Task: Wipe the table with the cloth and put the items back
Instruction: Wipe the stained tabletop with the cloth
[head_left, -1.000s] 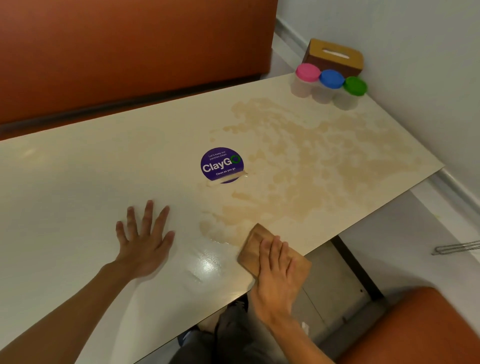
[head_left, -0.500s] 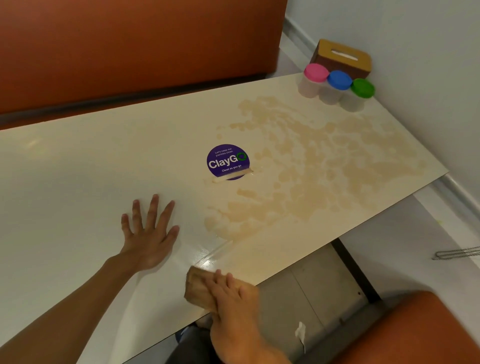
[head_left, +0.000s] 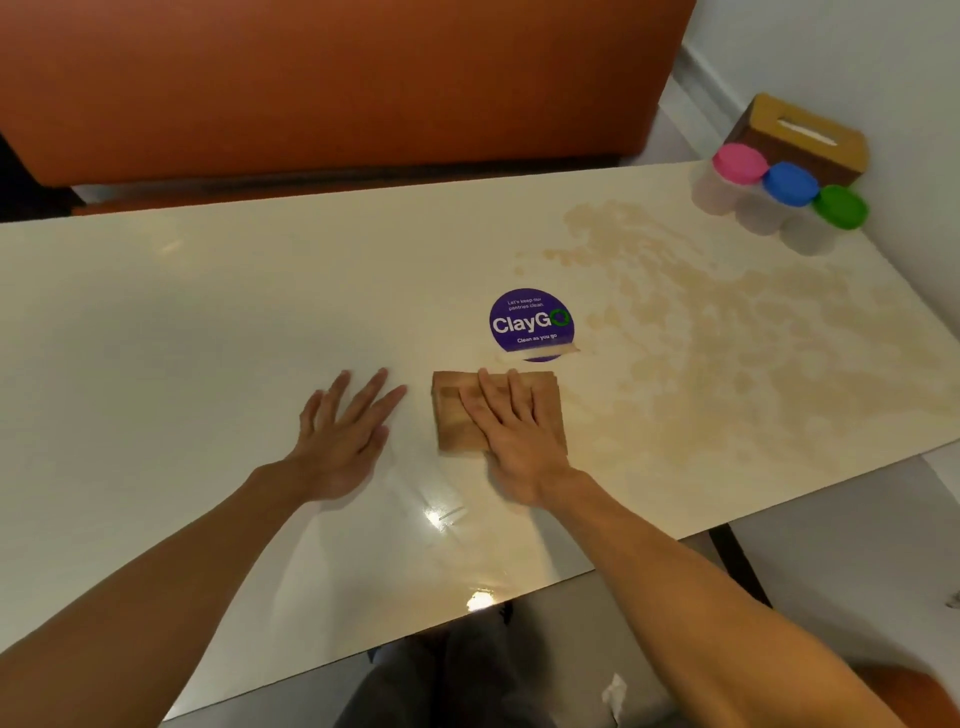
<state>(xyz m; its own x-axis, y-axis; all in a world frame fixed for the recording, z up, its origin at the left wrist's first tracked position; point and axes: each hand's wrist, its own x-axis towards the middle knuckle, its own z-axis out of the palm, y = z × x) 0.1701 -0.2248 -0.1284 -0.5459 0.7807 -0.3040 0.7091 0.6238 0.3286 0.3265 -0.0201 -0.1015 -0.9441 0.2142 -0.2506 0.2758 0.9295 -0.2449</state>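
Presently, on the counter (head_left: 208, 312), cream and glossy:

- Cloth (head_left: 454, 415): brown, folded to a flat rectangle, lying on the near-middle of the counter just below the sticker and at the left edge of the stain.
- Right hand (head_left: 522, 436): palm down on top of the cloth, fingers (head_left: 493, 395) straight and close together, pointing away from the person and pressing the cloth flat. They are not curled round it.
- Left hand (head_left: 343, 441): flat on the bare counter just left of the cloth, not touching it. Fingers straight and slightly spread, holding nothing.
- Stain (head_left: 727, 353): pale tan and blotchy, spread over the right part of the counter from beside the sticker out toward the far right end.
- Sticker (head_left: 530, 322): round, purple, reading "ClayGo" (smaller print below reads "Clean as you go"). Its lower edge looks torn or peeled.
- Pink-lidded tub (head_left: 740, 163), blue-lidded tub (head_left: 790, 183), green-lidded tub (head_left: 840, 206): three clear tubs in a touching row at the far right corner, upright, lids on.
- Tissue box (head_left: 810, 135): brown, slot on top, just behind the tubs and against the wall (head_left: 857, 62).
- Bench seat (head_left: 337, 78): orange, along the far side of the counter.
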